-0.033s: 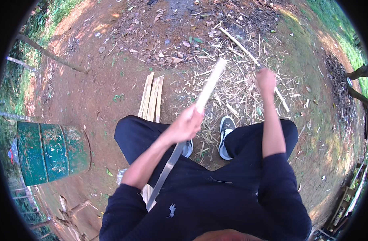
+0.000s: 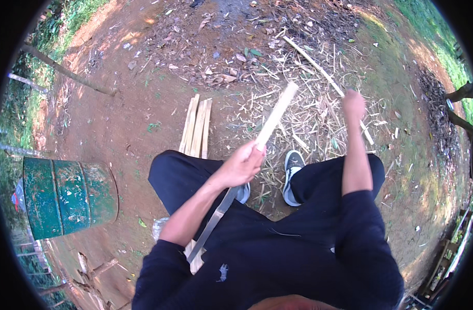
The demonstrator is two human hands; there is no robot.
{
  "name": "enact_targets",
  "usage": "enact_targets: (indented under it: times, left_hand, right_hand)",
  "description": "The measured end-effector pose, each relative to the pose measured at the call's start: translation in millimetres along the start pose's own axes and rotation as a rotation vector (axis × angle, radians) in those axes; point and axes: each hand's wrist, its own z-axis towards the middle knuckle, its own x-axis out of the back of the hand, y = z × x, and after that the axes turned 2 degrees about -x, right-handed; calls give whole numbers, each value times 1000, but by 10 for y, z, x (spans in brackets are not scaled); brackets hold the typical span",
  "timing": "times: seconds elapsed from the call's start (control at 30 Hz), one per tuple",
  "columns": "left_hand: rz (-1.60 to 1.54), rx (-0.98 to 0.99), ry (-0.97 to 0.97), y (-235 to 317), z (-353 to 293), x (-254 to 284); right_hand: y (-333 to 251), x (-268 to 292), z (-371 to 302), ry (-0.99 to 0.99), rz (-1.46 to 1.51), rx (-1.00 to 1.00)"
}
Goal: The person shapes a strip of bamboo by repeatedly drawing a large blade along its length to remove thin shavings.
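Observation:
My left hand [image 2: 244, 164] is closed around a long flat strip of bamboo or wood [image 2: 278, 114]. Its pale, bare end points up and away to the right, while the darker end slants down across my left thigh. Off to the right, my right hand [image 2: 354, 107] is a fist held over the ground, apart from the strip. What it grips is blurred and hidden. Behind that fist a long thin stick [image 2: 315, 64] lies on the ground. Several pale strips [image 2: 196, 126] lie side by side beyond my left knee, and more strip ends [image 2: 196, 264] show under the held strip.
Shavings [image 2: 319, 116] cover the soil beyond my shoes [image 2: 294, 160]. A green metal drum [image 2: 71, 196] lies on the left, with rough branches [image 2: 92, 274] below it. Dry leaves [image 2: 221, 77] are scattered ahead. A thin pole [image 2: 71, 72] stands at the upper left.
My right hand has shifted right, away from the strip. The strip's pale end has moved slightly right and nearer, with my left hand still around it.

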Motion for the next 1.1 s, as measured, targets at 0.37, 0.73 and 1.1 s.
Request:
enact_targets:
  times: [0.37, 0.73, 1.1]
  left_hand:
    - [-161, -38, 39, 176, 425, 318]
    - [60, -93, -65, -79, 449, 442]
    - [385, 370, -244, -140, -420, 540]
  right_hand:
    - [-1053, 723, -712, -337, 653, 65]
    - [-1570, 749, -1930, -726, 1061, 194]
    - [-1383, 908, -1443, -765, 1242, -127]
